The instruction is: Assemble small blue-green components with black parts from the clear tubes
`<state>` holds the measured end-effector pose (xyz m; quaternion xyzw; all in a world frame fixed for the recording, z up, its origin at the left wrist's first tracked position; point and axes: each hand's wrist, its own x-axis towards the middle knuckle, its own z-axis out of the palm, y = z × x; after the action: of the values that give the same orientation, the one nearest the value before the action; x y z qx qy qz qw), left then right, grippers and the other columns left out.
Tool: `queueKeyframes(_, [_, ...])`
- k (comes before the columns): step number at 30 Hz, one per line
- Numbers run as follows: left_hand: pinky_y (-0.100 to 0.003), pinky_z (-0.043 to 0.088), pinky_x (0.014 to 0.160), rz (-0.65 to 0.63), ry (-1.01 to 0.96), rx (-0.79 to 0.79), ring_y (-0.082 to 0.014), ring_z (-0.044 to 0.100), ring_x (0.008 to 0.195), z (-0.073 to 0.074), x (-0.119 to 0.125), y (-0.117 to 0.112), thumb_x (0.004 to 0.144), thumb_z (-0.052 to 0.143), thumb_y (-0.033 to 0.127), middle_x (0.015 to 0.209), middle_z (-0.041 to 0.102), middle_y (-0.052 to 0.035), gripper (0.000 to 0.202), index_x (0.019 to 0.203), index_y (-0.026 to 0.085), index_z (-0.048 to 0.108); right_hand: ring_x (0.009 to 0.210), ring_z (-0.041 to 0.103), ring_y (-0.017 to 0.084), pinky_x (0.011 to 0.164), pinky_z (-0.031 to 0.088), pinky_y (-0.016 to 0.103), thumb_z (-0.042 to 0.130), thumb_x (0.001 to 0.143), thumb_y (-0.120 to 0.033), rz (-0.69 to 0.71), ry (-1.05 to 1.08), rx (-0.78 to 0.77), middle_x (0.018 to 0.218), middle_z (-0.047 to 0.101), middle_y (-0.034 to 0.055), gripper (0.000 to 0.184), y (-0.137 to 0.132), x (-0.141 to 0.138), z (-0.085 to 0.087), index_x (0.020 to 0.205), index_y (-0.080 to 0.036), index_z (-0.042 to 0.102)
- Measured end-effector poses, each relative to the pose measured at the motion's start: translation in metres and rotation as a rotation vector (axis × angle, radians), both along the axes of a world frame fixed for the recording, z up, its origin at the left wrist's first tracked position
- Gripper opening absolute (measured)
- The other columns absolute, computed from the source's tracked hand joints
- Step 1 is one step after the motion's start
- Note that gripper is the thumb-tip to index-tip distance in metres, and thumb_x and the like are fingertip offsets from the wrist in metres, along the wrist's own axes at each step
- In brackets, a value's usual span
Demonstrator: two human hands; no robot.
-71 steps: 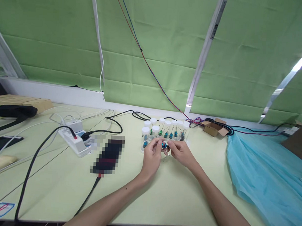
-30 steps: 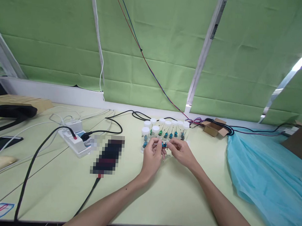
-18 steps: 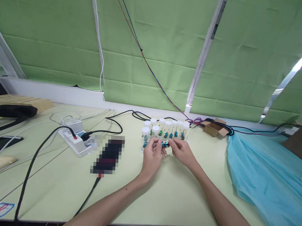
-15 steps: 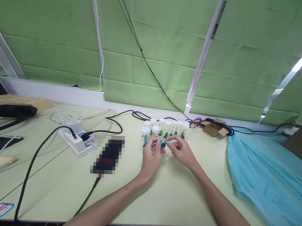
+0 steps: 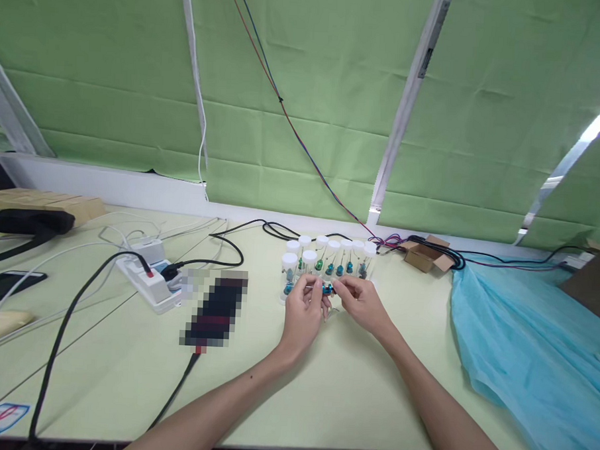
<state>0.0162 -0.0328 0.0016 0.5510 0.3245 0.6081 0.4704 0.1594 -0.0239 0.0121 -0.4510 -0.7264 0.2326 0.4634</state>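
My left hand (image 5: 302, 311) and my right hand (image 5: 360, 303) meet over the pale green table (image 5: 322, 398), both pinched on one small blue piece with a thin metal pin (image 5: 326, 289). The left fingers grip the pin end, the right fingers the blue end. Just behind them stands a cluster of several clear vials with white caps (image 5: 328, 261), each holding a small blue or green piece on a pin. What lies under my hands is hidden.
A white power strip (image 5: 148, 277) with black plugs and cables lies to the left, next to a blurred dark device (image 5: 215, 309). A small open cardboard box (image 5: 425, 254) and a cable bundle sit behind right. A blue plastic sheet (image 5: 528, 348) covers the right side. Green blinds hang behind.
My hands stayed in place in front of the vials. The fingers shifted slightly on the small blue piece, with the right fingers lifting and closing again.
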Motion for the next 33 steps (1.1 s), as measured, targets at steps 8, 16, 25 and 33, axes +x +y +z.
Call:
queueKeyframes(8, [-0.022,0.041,0.047,-0.016,0.013,0.01,-0.0105,0.051,0.048,-0.002,0.001,0.0,0.088,0.052,0.046,0.059,0.053,0.003,0.027,0.084,0.019,0.05,0.044,0.038,0.011,0.046,0.032,0.024,0.037,0.093,-0.056,-0.053,-0.044,-0.01,0.044,0.039,-0.0025,0.056,0.004,0.002,-0.005,0.055,-0.018,0.052])
queueKeyframes(16, [-0.023,0.043,0.051,0.058,0.037,0.011,-0.0107,0.052,0.049,0.001,-0.001,0.0,0.09,0.05,0.045,0.058,0.054,0.003,0.026,0.084,0.019,0.05,0.044,0.031,0.01,0.045,0.027,0.022,0.05,0.088,-0.052,0.018,0.068,-0.047,0.049,0.034,-0.0081,0.033,-0.002,-0.001,0.0,0.088,-0.019,0.055])
queueKeyframes(25, [-0.022,0.043,0.05,0.053,0.021,-0.006,-0.0106,0.052,0.048,0.001,-0.002,0.0,0.088,0.052,0.045,0.057,0.054,0.0037,0.026,0.083,0.02,0.05,0.046,0.031,0.009,0.049,0.032,0.022,0.052,0.087,-0.046,0.063,0.026,-0.032,0.051,0.032,-0.0093,0.028,-0.004,0.0,0.0,0.093,-0.019,0.053])
queueKeyframes(33, [-0.022,0.042,0.049,0.01,0.009,-0.002,-0.0104,0.051,0.047,0.0,0.0,0.0,0.088,0.052,0.044,0.057,0.053,0.0041,0.025,0.083,0.02,0.05,0.051,0.036,0.011,0.05,0.03,0.024,0.045,0.092,-0.047,0.007,-0.047,0.038,0.056,0.045,-0.0021,0.038,0.0,0.001,0.0,0.07,-0.018,0.056])
